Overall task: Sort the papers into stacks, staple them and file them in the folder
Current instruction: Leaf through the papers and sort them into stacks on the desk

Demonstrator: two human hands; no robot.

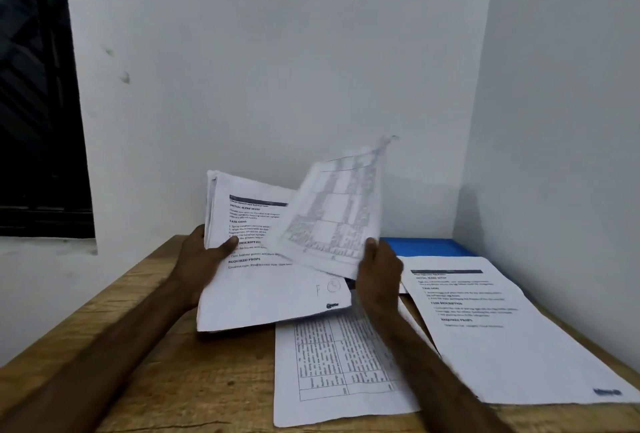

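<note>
My left hand [204, 256] gripped the stack of papers [263, 290] by its left edge, thumb curled over the top page, held tilted above the tabletop [156, 346]. My right hand [377, 273] pinched a loose sheet [336, 211], motion-blurred, print unreadable. The blue folder [426, 246] lay back right, partly covered by a printed page [485, 328].

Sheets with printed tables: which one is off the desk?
The raised sheet, held at its lower edge by the right hand and tilted upward. The other table sheet lies flat on the desk.
</note>
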